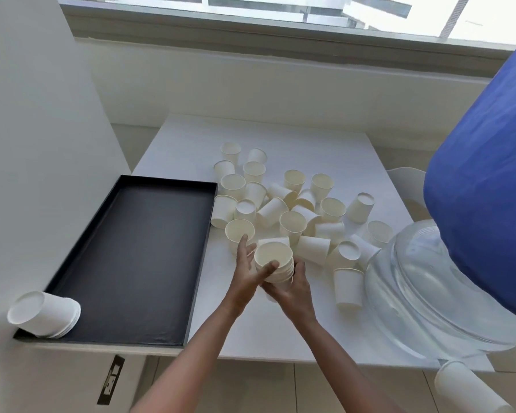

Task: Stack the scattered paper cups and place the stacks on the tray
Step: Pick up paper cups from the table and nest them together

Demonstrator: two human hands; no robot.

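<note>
Paper cup stack (274, 263): cream, nested, upright, mouth up, held over the white table (280, 329) beside the black tray (149, 186). Left hand (246, 275) wraps its left side, thumb on the rim; right hand (295, 289) cups it from below. Loose cups (292, 223) scattered behind.

The lower part of the held stack (276, 265) is hidden behind the left hand (246, 275) and right hand (295, 290). The blue-covered water bottle (483, 210) runs off the right edge. A paper cup roll (471, 389) is cut by the bottom edge. How many cups nest in the stack on the tray (46, 314) cannot be counted.
</note>
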